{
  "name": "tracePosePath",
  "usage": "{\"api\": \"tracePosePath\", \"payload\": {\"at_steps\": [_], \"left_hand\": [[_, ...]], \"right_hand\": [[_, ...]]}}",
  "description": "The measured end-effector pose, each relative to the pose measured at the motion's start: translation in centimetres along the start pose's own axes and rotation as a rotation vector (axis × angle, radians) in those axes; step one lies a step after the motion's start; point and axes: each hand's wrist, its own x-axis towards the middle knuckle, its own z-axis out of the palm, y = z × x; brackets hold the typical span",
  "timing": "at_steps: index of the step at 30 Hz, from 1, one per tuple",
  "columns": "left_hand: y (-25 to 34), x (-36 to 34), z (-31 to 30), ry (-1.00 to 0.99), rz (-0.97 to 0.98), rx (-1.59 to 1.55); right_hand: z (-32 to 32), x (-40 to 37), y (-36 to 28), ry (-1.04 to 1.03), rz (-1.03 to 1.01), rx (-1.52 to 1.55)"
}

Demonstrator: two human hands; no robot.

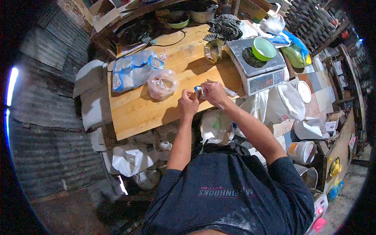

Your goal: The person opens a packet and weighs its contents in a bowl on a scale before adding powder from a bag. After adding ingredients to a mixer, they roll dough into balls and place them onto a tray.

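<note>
My left hand (188,102) is closed, its fingers pinching one side of a small blue and white packet (199,91) above the front edge of the wooden board (141,117). On the packet's other side, my right hand (214,94) is closed too, its fingertips gripping it. A narrow clear plastic strip (230,92) lies just right of my right hand. To the left of my hands stands a clear plastic bag (161,84) with pinkish contents, beside a blue and white plastic package (133,70). An opened golden packet (213,52) sits farther back.
A scale (261,80) with a green bowl (264,49) stands at the right of the board. Behind it are a striped cloth (224,27) and plastic bags. White sacks (285,102) and a white bucket (300,152) are at the right. A black cable (172,44) crosses the board's back.
</note>
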Motion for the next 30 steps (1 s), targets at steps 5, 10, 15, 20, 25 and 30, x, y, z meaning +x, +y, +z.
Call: {"api": "tracePosePath", "payload": {"at_steps": [5, 10, 15, 20, 25, 30], "left_hand": [[1.9, 1.0, -1.6, -0.359, -0.132, 0.454], [3.0, 1.7, -1.9, -0.398, -0.063, 0.415], [7.6, 2.6, -2.3, -0.382, 0.106, 0.269], [14.1, 3.2, -0.6, -0.441, 0.216, 0.173], [19.1, 3.5, 3.8, -0.726, 0.188, -0.242], [25.9, 2.9, 9.4, -0.881, 0.252, -0.3]], "right_hand": [[0.1, -0.1, -0.3, -0.043, 0.021, -0.118], [-0.7, 0.0, 0.5, -0.016, 0.063, -0.153], [-5.5, -0.3, 1.2, 0.237, 0.122, 0.073], [-11.3, -1.5, 4.7, 0.374, 0.448, 1.113], [-14.6, -5.2, 10.3, 0.214, 0.713, 1.323], [-17.4, -6.4, 11.9, 0.098, 0.81, 1.888]]}}
